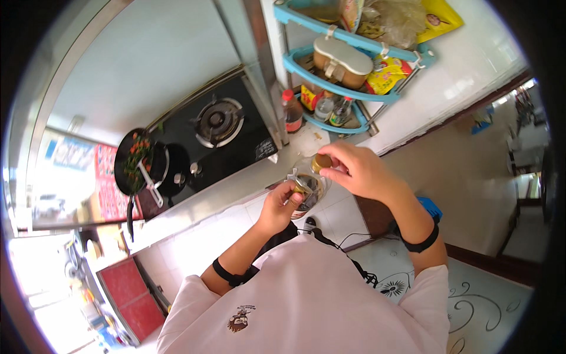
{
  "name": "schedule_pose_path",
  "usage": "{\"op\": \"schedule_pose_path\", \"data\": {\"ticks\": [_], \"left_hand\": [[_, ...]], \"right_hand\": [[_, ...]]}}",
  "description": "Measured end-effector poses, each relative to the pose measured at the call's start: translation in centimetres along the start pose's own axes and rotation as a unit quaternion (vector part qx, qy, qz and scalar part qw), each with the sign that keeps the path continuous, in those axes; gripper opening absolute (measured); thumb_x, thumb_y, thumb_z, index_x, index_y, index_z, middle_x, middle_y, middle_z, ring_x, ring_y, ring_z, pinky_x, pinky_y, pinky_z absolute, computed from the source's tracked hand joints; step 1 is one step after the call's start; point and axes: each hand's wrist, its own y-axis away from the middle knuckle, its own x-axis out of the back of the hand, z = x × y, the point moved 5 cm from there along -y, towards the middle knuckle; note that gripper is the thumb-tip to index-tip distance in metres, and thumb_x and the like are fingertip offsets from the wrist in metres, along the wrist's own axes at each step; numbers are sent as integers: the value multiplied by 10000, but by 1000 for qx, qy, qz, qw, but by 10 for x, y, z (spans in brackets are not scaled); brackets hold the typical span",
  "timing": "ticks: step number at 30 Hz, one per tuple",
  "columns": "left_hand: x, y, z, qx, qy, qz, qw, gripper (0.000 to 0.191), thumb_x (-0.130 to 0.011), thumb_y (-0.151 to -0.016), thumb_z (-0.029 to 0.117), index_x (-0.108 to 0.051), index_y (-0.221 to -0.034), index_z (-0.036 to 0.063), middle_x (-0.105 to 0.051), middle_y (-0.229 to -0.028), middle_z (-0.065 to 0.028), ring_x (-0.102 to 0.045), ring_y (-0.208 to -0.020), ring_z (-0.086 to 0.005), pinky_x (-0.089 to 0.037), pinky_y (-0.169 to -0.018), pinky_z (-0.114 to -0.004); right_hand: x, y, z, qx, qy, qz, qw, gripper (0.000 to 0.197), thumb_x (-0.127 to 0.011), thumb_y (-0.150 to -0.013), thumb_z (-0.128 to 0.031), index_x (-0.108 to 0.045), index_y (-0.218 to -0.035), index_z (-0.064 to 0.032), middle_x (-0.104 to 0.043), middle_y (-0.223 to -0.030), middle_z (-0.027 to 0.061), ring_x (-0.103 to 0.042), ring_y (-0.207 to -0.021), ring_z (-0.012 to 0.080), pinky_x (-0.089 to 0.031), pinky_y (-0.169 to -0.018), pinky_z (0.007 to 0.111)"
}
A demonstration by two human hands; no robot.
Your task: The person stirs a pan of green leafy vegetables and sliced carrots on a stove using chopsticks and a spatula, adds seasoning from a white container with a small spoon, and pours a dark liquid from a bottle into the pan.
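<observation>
My right hand (353, 168) holds a round gold-brown cap (321, 163) between thumb and fingers. Just left of it, my left hand (281, 205) pinches a small gold-coloured piece (301, 187) with a clear or silvery part at its tip; what exactly it is cannot be told. Beneath both hands stands a clear rounded container (313, 201) with dark contents, partly hidden by the left hand. To the left, a black wok (132, 161) holds chopped green and orange-red food, with a metal spatula (151, 185) resting in it and over its rim.
A black gas hob (221, 166) lies at the upper left, with a bare burner (216, 118). A red-capped bottle (292, 113) stands beside a blue corner rack (327, 90) of jars, bottles and bags. A red cabinet (130, 296) stands at the lower left.
</observation>
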Motion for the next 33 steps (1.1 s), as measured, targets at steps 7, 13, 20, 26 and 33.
{"op": "schedule_pose_path", "data": {"ticks": [7, 13, 20, 26, 33], "left_hand": [[31, 54, 48, -43, 83, 127, 987, 173, -402, -797, 190, -427, -741, 28, -391, -626, 18, -317, -536, -40, -259, -483, -150], [71, 108, 77, -81, 185, 144, 969, 190, -404, -789, 193, -409, -683, 36, -357, -544, 17, -224, -439, -39, -170, -408, -164], [129, 167, 92, -110, 168, 169, 965, 191, -420, -781, 196, -407, -677, 36, -363, -546, 14, -224, -439, -42, -173, -407, -166], [177, 233, 73, -82, 123, 199, 969, 184, -427, -782, 205, -429, -689, 46, -387, -598, 25, -292, -489, -38, -228, -437, -157], [231, 291, 48, -36, 77, 199, 976, 203, -422, -788, 212, -438, -691, 33, -383, -611, 33, -307, -528, -40, -246, -473, -157]], "right_hand": [[-30, -38, -62, 177, 80, -50, 980, 222, -539, -678, -219, -458, -750, -25, -510, -635, 107, -503, -562, 239, -379, -485, 309], [-66, -64, -138, 252, 85, -196, 944, 267, -493, -702, -278, -464, -734, -15, -509, -670, 143, -502, -636, 289, -368, -541, 373], [-131, -68, -202, 236, 174, -236, 927, 228, -522, -685, -219, -449, -812, -46, -470, -757, 117, -489, -680, 283, -373, -569, 356], [-201, -61, -235, 161, 214, -255, 929, 294, -556, -656, -206, -426, -873, -55, -438, -795, 112, -487, -670, 294, -379, -571, 366], [-285, -63, -249, 169, 154, -254, 940, 290, -571, -644, -249, -449, -822, -56, -447, -745, 99, -487, -657, 285, -382, -561, 351]]}}
